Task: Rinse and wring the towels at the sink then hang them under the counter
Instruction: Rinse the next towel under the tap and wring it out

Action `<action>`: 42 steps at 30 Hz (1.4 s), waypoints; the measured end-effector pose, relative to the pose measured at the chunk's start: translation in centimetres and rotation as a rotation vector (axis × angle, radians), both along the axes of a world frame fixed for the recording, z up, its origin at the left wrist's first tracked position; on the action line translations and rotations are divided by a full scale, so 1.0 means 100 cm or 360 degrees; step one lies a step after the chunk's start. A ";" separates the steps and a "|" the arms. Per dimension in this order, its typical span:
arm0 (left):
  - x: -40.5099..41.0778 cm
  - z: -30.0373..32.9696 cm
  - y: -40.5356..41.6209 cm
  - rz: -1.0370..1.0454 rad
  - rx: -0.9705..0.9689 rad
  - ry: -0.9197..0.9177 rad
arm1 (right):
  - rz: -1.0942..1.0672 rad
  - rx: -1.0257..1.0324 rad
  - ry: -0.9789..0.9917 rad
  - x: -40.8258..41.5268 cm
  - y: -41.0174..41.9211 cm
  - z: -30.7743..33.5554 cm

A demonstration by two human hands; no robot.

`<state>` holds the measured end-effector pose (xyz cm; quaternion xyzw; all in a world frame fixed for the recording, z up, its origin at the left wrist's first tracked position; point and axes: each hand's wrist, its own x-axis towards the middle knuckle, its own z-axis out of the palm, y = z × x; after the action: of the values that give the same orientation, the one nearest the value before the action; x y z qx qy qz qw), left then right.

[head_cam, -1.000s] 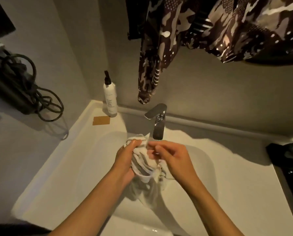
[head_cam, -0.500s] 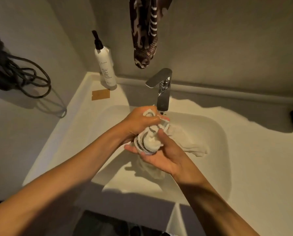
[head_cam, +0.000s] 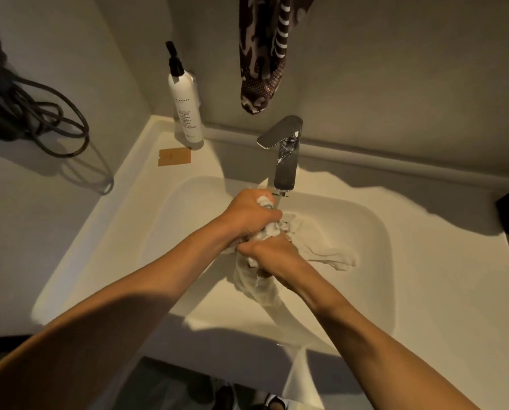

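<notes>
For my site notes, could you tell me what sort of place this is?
Most likely a bathroom or washroom: a white sink with a chrome faucet, a pump bottle on its rim, and both hands wringing a towel over the basin.

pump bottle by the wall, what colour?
White body, black pump top: the pump bottle shows plainly in the head view, the only one, standing at the sink's back left corner.

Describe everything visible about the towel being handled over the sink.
The towel is pale, off-white cloth with faint grey stripes, looking soaked. Its middle is bunched into a tight roll gripped by the left hand above and the right hand below, just under the faucet spout. One loose end spreads rightward in the sink basin; another hangs below the right hand.
</notes>
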<state>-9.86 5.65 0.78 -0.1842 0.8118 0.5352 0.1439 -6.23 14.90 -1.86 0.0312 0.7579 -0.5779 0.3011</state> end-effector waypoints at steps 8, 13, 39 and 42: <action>0.035 -0.078 0.011 0.0168 -0.0394 -0.0494 | 0.0290 0.0757 0.0155 0.047 -0.010 -0.081; 0.058 -0.092 0.008 0.0252 -0.0306 -0.0573 | 0.0399 0.0895 0.0164 0.064 -0.008 -0.083; 0.068 0.030 -0.013 -0.0010 0.0605 0.0140 | 0.0060 -0.0237 0.0258 0.027 0.073 0.051; 0.076 0.048 -0.003 -0.0054 0.0358 0.0471 | -0.0079 -0.0336 0.0397 0.030 0.085 0.069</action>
<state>-2.22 5.31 5.62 -0.0725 0.7621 0.6413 0.0516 -3.22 23.44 4.99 -0.0540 0.7235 -0.6609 0.1919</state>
